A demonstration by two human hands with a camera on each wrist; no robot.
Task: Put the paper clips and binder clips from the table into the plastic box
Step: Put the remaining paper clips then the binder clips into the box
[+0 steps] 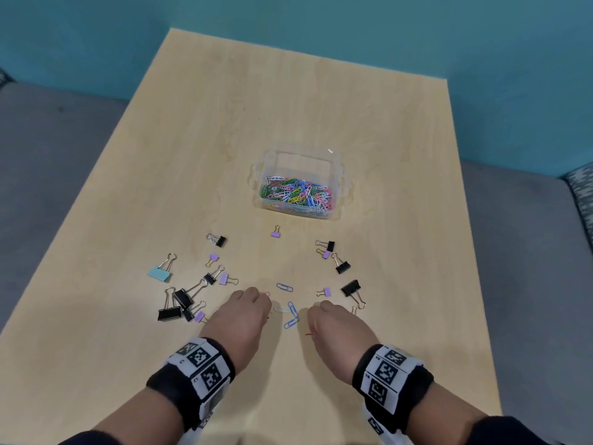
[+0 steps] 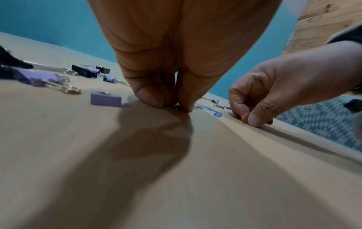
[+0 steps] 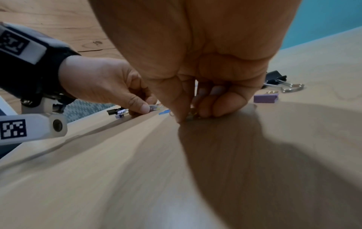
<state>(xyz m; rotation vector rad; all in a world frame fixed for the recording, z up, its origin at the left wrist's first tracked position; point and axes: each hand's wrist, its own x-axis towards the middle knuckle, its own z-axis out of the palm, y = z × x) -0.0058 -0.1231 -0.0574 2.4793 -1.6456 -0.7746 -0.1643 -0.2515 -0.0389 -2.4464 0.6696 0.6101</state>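
Pinching at the tabletop, both hands work the last loose paper clips: the left hand (image 1: 244, 311) has thumb and fingertips pressed together on a small clip I cannot identify, and the right hand (image 1: 333, 329) nips an orange paper clip (image 2: 245, 119) against the table (image 1: 288, 107). Between the two hands lie blue paper clips (image 1: 291, 313), long axes running roughly away from the wrists. The plastic box (image 1: 300, 183) sits well ahead of both hands, slightly nearer the right. Binder clips (image 1: 179, 298) flank each hand outward.

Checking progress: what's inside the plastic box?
The plastic box holds a heap of mixed-colour paper clips covering its near floor. No binder clips show on top; anything buried under the heap can't be seen.
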